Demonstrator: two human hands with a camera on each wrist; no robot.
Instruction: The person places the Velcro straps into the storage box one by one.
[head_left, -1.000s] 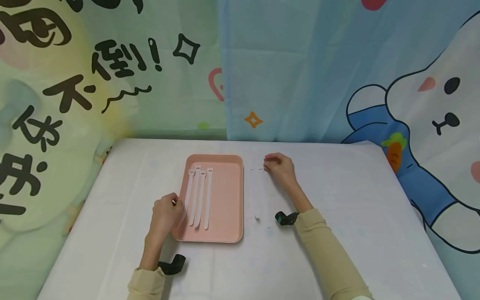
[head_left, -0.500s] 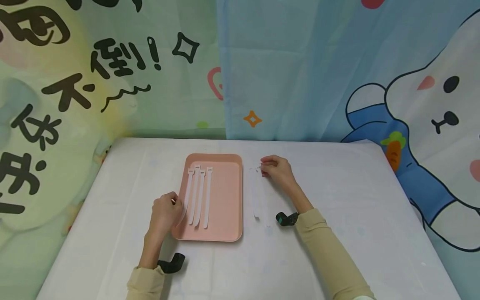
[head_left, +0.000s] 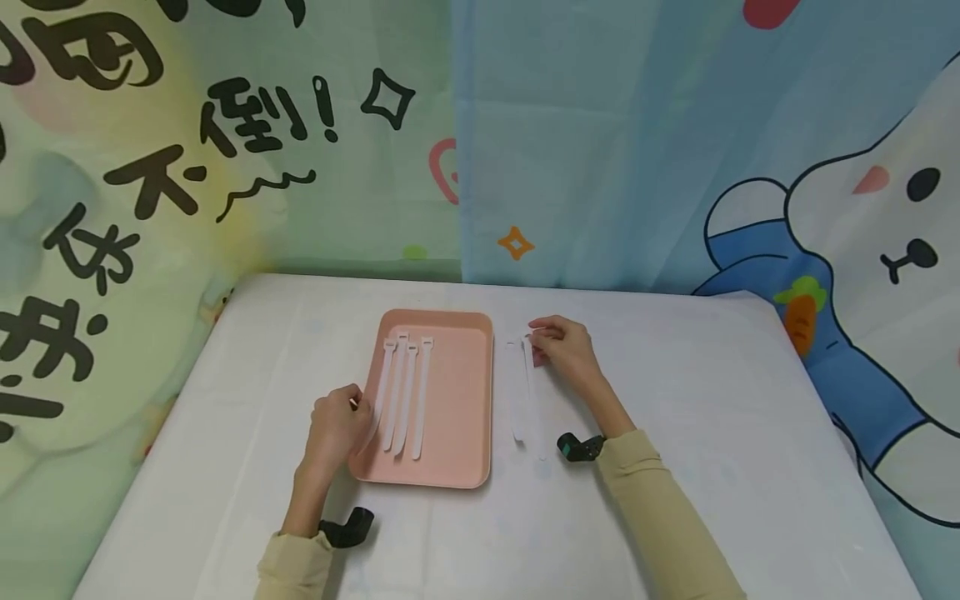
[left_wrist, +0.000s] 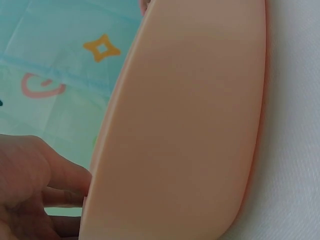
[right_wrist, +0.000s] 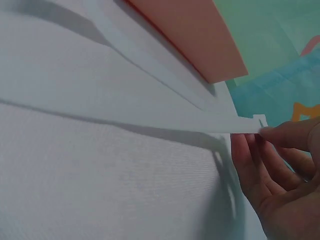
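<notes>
A pink rectangular tray [head_left: 461, 417] lies on the white table with several white cable ties [head_left: 422, 400] side by side in its left half. My left hand [head_left: 337, 423] grips the tray's left rim; in the left wrist view its fingertips meet the edge beside the pink side wall [left_wrist: 180, 110]. To the right of the tray, my right hand [head_left: 567, 352] pinches the head end of another white cable tie [right_wrist: 175, 121] between thumb and fingers. That end is raised, and the strip stretches toward the table's front. One more cable tie [head_left: 515, 392] lies between it and the tray.
A white cloth covers the table [head_left: 675, 400]. Behind it hangs a printed backdrop [head_left: 570, 150] with lettering and a cartoon animal. A black camera mount sits on each wrist, below the beige sleeves [head_left: 660, 500].
My right hand has taken hold of the head of the right-hand cable tie and lifted that end. The left hand stays at the tray rim. The head view has shifted slightly.
</notes>
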